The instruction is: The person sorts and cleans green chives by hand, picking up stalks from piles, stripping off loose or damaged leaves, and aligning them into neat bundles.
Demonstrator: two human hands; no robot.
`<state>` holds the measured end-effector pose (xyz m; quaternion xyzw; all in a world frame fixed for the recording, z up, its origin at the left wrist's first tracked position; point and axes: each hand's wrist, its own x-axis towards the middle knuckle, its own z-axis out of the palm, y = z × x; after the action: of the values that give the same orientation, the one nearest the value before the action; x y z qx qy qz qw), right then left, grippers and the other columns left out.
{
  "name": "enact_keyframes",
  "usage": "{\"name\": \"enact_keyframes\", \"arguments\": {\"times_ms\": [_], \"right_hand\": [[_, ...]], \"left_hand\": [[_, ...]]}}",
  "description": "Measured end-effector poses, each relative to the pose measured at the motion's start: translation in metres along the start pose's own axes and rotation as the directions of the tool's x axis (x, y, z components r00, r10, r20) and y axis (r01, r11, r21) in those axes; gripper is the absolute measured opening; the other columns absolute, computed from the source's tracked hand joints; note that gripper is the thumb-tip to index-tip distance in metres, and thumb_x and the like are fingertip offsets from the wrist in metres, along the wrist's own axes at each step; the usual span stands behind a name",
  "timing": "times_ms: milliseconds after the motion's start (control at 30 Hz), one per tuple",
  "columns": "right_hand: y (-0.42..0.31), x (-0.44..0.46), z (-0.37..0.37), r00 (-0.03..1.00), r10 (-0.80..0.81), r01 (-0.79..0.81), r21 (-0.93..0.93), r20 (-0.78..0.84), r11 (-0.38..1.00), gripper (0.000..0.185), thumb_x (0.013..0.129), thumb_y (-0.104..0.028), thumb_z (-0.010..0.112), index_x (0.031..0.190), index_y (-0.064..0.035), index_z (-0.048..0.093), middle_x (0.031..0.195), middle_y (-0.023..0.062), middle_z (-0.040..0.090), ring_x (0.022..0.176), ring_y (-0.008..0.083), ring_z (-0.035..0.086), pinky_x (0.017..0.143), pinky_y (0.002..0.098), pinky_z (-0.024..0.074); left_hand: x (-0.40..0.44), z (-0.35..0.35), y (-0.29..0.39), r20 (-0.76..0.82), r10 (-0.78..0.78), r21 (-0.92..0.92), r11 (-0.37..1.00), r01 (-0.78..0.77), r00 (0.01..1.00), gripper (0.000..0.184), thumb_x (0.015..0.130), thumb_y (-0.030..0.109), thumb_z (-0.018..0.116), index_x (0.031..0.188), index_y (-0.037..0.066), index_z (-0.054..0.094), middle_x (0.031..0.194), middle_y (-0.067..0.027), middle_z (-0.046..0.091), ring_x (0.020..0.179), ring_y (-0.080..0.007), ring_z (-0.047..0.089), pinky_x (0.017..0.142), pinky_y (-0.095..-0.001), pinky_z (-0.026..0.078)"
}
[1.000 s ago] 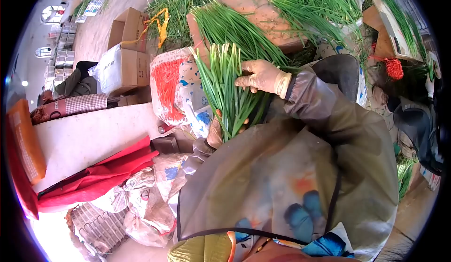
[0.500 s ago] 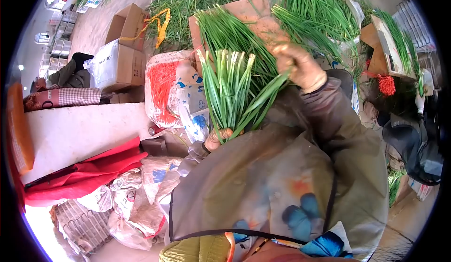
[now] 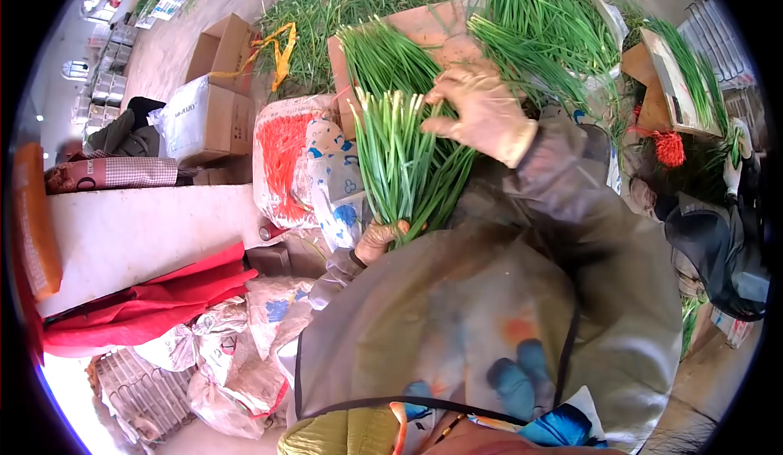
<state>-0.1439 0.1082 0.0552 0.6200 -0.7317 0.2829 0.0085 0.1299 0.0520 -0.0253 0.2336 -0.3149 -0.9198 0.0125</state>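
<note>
A bunch of green garlic chives stands upright in front of my apron, pale cut ends at the top. My left hand, gloved, is wrapped round its lower part. My right hand, in a dirty tan glove, is beside the pale ends, with thumb and fingers curved and apart. I see nothing held between them. Behind the bunch, more chives lie on a brown board.
A large chive pile lies at the upper right, with loose greens on the floor behind. Red ties hang over a sack at the left, near cardboard boxes. Another person's gloved hand holds chives at the far right.
My right hand has moved left to the bunch's top. The long blade it held out to the right now lies in with the bunch, and its fingers have opened.
</note>
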Motion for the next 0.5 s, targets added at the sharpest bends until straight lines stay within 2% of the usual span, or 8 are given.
{"name": "enact_keyframes", "arguments": {"times_ms": [33, 100, 167, 233, 267, 367, 433, 500], "right_hand": [[0.004, 0.001, 0.022, 0.999, 0.015, -0.02, -0.13, -0.038, 0.991, 0.041, 0.076, -0.047, 0.062, 0.094, -0.0098, 0.065, 0.101, 0.0084, 0.061, 0.088, 0.0233, 0.06, 0.079, 0.0352, 0.0437], [0.011, 0.014, 0.029, 0.906, 0.133, -0.172, 0.063, 0.402, 0.983, 0.043, 0.074, -0.042, 0.066, 0.099, -0.0079, 0.064, 0.101, 0.0089, 0.062, 0.089, 0.0247, 0.06, 0.08, 0.034, 0.0438], [0.023, 0.019, 0.037, 0.813, 0.028, -0.45, 0.598, 0.582, 0.663, 0.035, 0.073, -0.022, 0.071, 0.1, -0.0015, 0.062, 0.088, 0.0098, 0.065, 0.085, 0.0207, 0.06, 0.081, 0.0325, 0.0451], [0.025, 0.014, 0.038, 0.784, -0.058, -0.573, 0.757, 0.618, 0.313, 0.025, 0.075, -0.011, 0.068, 0.097, -0.0011, 0.063, 0.088, 0.0061, 0.064, 0.084, 0.0142, 0.059, 0.08, 0.0276, 0.0454], [0.027, 0.01, 0.037, 0.778, -0.059, -0.587, 0.757, 0.626, 0.285, 0.02, 0.077, -0.004, 0.064, 0.097, -0.0003, 0.062, 0.087, 0.0033, 0.064, 0.084, 0.0117, 0.058, 0.079, 0.0249, 0.0455], [0.028, -0.003, 0.033, 0.815, -0.035, -0.558, 0.8, 0.579, 0.22, 0.022, 0.08, -0.011, 0.061, 0.1, -0.0021, 0.06, 0.089, 0.0019, 0.061, 0.081, 0.0111, 0.056, 0.076, 0.0256, 0.0452], [0.026, -0.011, 0.029, 0.846, 0.039, -0.526, 0.821, 0.531, 0.222, 0.019, 0.079, -0.009, 0.061, 0.096, -0.0016, 0.06, 0.085, 0.0023, 0.061, 0.081, 0.0109, 0.056, 0.076, 0.0254, 0.0451], [0.039, -0.015, 0.032, 0.917, 0.139, -0.369, 0.66, 0.374, 0.654, 0.014, 0.08, -0.008, 0.059, 0.092, -0.0014, 0.062, 0.085, 0.0044, 0.062, 0.083, 0.0128, 0.058, 0.076, 0.0266, 0.0458]], "left_hand": [[0.0, 0.0, -0.001, 0.005, 0.005, 0.009, 1.0, -0.005, 1.0, 0.042, 0.071, 0.015, 0.073, 0.109, 0.004, 0.058, 0.095, -0.0074, 0.064, 0.086, -0.0173, 0.06, 0.079, -0.0312, 0.047], [-0.002, -0.001, -0.006, -0.013, -0.025, -0.018, 1.0, 0.025, 1.0, 0.042, 0.072, 0.015, 0.072, 0.11, 0.004, 0.057, 0.097, -0.0077, 0.064, 0.088, -0.0176, 0.06, 0.081, -0.0317, 0.047], [-0.003, -0.005, -0.007, 0.043, -0.059, -0.028, 0.998, 0.06, 0.997, 0.047, 0.073, 0.014, 0.072, 0.115, 0.005, 0.054, 0.102, -0.0075, 0.063, 0.093, -0.0186, 0.058, 0.084, -0.0332, 0.045], [-0.007, 0.004, -0.004, 0.003, -0.082, -0.064, 0.995, 0.082, 0.997, 0.053, 0.074, 0.011, 0.07, 0.122, 0.007, 0.049, 0.112, -0.0077, 0.059, 0.102, -0.0201, 0.055, 0.089, -0.0353, 0.043], [-0.008, 0.008, -0.002, 0.002, -0.08, -0.069, 0.994, 0.08, 0.997, 0.053, 0.074, 0.011, 0.07, 0.122, 0.007, 0.049, 0.112, -0.0077, 0.059, 0.102, -0.0201, 0.055, 0.089, -0.0353, 0.043], [-0.008, 0.016, 0.005, 0.058, -0.105, -0.097, 0.989, 0.11, 0.993, 0.057, 0.076, 0.009, 0.068, 0.128, 0.008, 0.044, 0.119, -0.0077, 0.055, 0.108, -0.0212, 0.052, 0.092, -0.0371, 0.041], [-0.005, 0.019, 0.004, 0.024, -0.071, -0.134, 0.988, 0.073, 0.997, 0.052, 0.074, 0.006, 0.069, 0.122, 0.008, 0.049, 0.111, -0.0089, 0.059, 0.095, -0.0221, 0.06, 0.081, -0.0373, 0.049], [-0.004, 0.017, 0.002, 0.01, -0.066, -0.124, 0.99, 0.067, 0.998, 0.051, 0.076, 0.005, 0.068, 0.122, 0.009, 0.049, 0.111, -0.0086, 0.059, 0.095, -0.0217, 0.06, 0.081, -0.0371, 0.05]]}}
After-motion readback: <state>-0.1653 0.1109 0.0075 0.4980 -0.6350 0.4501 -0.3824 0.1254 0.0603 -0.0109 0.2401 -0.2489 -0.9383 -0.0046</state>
